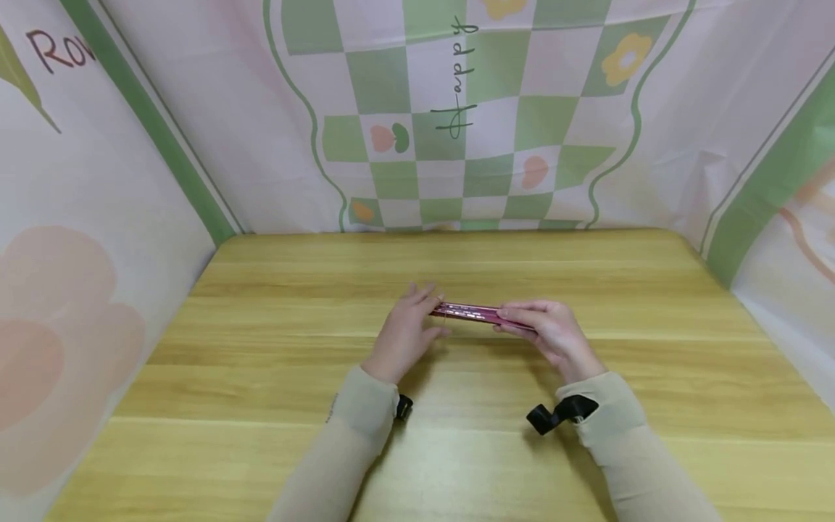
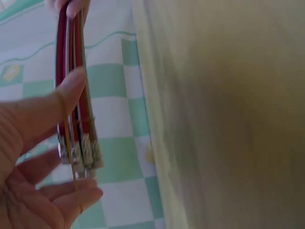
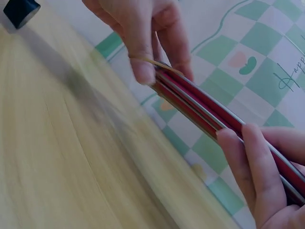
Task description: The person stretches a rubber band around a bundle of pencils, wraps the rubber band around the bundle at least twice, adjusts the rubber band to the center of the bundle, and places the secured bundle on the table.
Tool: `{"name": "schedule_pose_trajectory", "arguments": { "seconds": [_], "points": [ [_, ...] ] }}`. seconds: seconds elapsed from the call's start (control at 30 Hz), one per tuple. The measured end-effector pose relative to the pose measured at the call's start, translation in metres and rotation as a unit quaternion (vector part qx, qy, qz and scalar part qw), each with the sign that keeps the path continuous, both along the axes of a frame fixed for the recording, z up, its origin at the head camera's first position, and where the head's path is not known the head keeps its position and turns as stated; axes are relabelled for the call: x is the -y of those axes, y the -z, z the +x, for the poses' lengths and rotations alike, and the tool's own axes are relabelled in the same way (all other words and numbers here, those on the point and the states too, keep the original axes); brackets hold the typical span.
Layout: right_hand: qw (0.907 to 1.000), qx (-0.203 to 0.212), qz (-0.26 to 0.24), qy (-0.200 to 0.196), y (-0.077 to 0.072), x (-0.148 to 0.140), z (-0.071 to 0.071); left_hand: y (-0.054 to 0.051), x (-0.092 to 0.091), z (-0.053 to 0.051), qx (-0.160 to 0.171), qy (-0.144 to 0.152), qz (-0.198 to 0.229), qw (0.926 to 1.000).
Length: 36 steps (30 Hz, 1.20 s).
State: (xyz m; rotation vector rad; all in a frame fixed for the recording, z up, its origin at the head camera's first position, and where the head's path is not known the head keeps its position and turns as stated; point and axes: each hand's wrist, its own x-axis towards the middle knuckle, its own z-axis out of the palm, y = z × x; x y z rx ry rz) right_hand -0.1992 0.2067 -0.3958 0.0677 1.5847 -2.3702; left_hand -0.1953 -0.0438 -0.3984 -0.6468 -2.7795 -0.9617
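Above the table, a bundle of slim red-and-silver sticks with metal-banded ends is held by the right hand, its fingers curled round the far part. At the metal-banded end is the left hand. A thin tan rubber band stretches between its thumb and extended fingers, beside the bundle's end; the same band shows in the right wrist view. Another thin band seems to cross the sticks.
The wooden table lies under both hands. Behind it hangs a green-and-white checked cloth, with printed cloth at both sides. A black strap is on the right wrist and a black piece at the left cuff.
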Motion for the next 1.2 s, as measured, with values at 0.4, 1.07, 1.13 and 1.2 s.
{"name": "schedule_pose_trajectory", "arguments": {
  "seconds": [0.4, 1.07, 1.13, 1.2],
  "points": [
    [0.9961, -0.023, 0.046, -0.072, -0.002, -0.017, -0.002, -0.004, 0.008, -0.001, 0.129, 0.071, 0.088, 0.9853],
    [0.9915, -0.018, -0.014, -0.128, 0.001, -0.018, -0.002, 0.000, 0.010, -0.006, 0.291, 0.056, 0.356, 0.8864],
    [0.9906, -0.022, -0.025, -0.133, 0.001, -0.017, -0.002, -0.001, 0.010, -0.006, 0.301, 0.055, 0.378, 0.8740],
    [0.9905, -0.022, -0.031, -0.132, 0.001, -0.017, -0.002, -0.001, 0.010, -0.005, 0.309, 0.052, 0.397, 0.8624]
  ]
}}
